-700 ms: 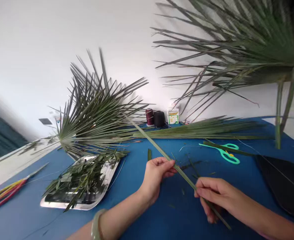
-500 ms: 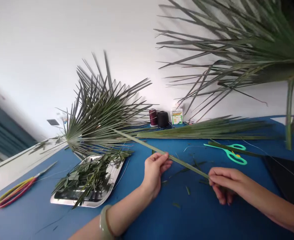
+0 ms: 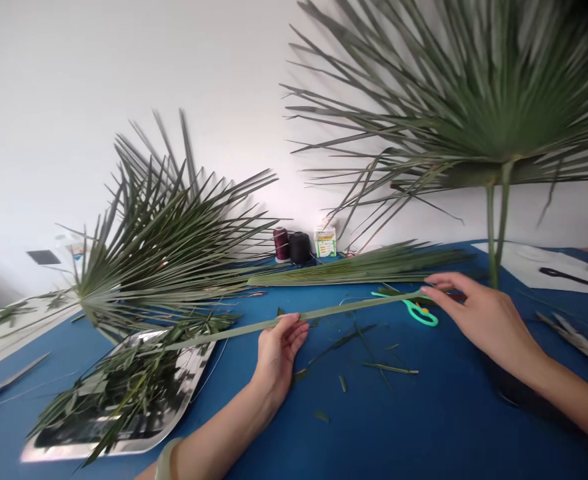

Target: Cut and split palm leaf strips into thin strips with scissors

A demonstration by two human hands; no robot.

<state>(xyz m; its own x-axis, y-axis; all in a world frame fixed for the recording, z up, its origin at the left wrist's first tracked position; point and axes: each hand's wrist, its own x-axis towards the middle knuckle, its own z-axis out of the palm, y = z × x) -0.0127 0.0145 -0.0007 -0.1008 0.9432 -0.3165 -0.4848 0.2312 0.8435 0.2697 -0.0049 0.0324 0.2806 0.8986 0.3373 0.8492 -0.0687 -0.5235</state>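
Left hand [image 3: 277,357]: fingers pinching long, flat, pale-green leaf strip [image 3: 359,306] midway | Right hand [image 3: 489,323]: fingers gripping its end, presumably for tautness above blue surface [image 3: 399,433] | Turquoise-handled scissors [image 3: 430,323] behind, blades unclear

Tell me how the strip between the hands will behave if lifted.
Probably light: the strip looks thin and narrow. Likely springy rather than limp: past the left hand its end runs out with little sag, unless the clippings prop it. Hardly apt to roll, since it looks flat.
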